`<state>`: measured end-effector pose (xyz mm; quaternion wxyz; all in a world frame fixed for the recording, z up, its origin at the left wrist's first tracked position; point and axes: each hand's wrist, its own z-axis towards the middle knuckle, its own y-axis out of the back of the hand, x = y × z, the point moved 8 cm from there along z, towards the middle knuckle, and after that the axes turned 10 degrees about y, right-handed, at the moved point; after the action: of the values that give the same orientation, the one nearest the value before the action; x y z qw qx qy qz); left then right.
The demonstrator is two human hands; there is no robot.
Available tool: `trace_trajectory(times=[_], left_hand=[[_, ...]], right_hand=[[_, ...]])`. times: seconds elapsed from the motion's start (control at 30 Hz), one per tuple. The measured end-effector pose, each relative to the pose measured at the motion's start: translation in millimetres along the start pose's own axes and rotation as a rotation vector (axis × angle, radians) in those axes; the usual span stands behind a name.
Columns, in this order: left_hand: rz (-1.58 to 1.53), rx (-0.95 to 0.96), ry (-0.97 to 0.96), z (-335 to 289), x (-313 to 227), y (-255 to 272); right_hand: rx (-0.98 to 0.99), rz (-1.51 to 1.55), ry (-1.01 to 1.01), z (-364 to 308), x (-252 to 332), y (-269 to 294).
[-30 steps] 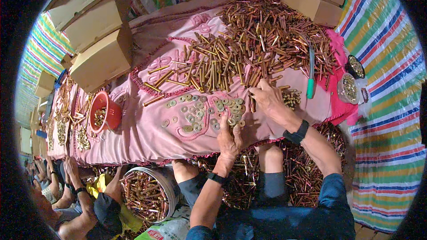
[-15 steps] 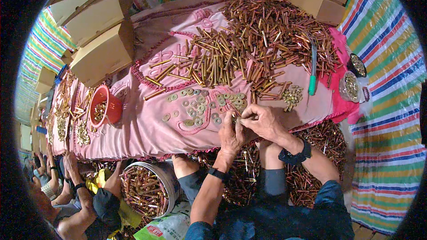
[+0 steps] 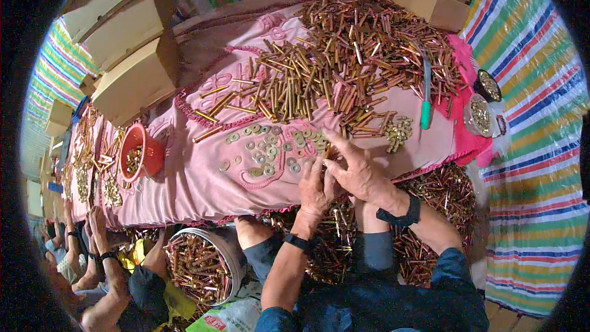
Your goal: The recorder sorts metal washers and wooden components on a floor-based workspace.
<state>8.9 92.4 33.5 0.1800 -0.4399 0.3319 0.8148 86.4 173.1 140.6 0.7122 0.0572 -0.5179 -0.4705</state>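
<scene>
I see the left hand (image 3: pixel 315 192) pinching a slender bronze-coloured metal piece (image 3: pixel 327 153), right hand (image 3: pixel 362 178) close, grip unclear, apparently mid-assembly, needing steady alignment.

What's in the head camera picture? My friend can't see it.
A left hand and right hand are close together beside round washers on pink cloth. Beyond lies a heap of bolts; left, a red basket.

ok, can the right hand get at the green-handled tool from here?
Probably yes: the green-handled tool has its handle uncovered on the pink cloth, with only a low pile of small brass pieces between. But the right hand is up against the left hand, so it would likely break off first.
</scene>
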Motion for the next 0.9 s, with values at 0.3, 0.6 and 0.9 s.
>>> trace_trajectory(times=[0.3, 0.6, 0.9], left_hand=[[-0.025, -0.072, -0.001, -4.1, 2.7, 0.4], [-0.006, -0.04, 0.113, -4.7, 6.0, -0.9], [-0.075, -0.098, 0.121, 3.4, -11.2, 3.2]], right_hand=[[0.106, -0.239, 0.139, -21.9, -7.1, -8.9], [0.156, -0.611, -0.193, -93.1, -106.0, 80.2], [-0.03, -0.158, -0.34, -119.3, -162.7, 78.1]])
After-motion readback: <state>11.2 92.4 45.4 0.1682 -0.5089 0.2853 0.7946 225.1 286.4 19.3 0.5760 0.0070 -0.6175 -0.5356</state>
